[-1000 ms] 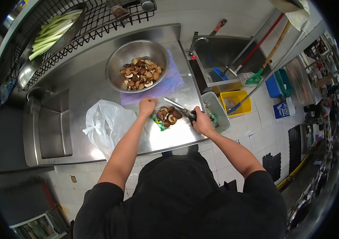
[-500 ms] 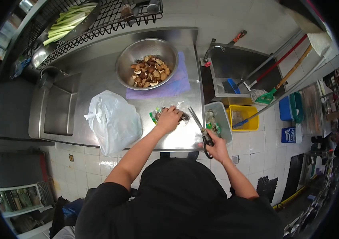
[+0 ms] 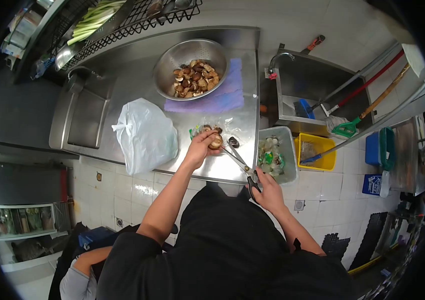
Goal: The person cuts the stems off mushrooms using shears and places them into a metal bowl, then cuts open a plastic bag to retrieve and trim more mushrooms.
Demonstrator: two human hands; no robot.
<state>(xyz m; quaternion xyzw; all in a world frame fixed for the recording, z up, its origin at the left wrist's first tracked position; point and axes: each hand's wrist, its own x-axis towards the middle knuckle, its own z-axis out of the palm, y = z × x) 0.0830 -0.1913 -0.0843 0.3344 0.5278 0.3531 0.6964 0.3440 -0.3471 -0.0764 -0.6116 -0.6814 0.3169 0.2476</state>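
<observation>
My left hand (image 3: 200, 146) is closed on a brown mushroom (image 3: 216, 142), held just above the steel counter near its front edge. Black-handled scissors (image 3: 244, 167) are in my right hand (image 3: 267, 189), their blades parted and pointing at the mushroom's lower side. Another dark mushroom (image 3: 234, 142) lies on the counter to the right. Partly behind my left hand is a clear plastic package with green print (image 3: 195, 131). A perforated steel bowl (image 3: 165, 67) with cut mushrooms (image 3: 196, 78) rests on a purple cloth (image 3: 232, 95).
A tied white plastic bag (image 3: 146, 136) sits left on the counter. Right of the counter are a grey bin (image 3: 288, 150) with plastic wrappers and a yellow bucket (image 3: 325, 157). Mop handles lean over a steel sink (image 3: 297, 117). Another person's arm (image 3: 92, 257) shows at lower left.
My left hand has lifted a mushroom from the package. The scissors have moved left, close to it. The view has shifted, and another person's arm now shows at lower left.
</observation>
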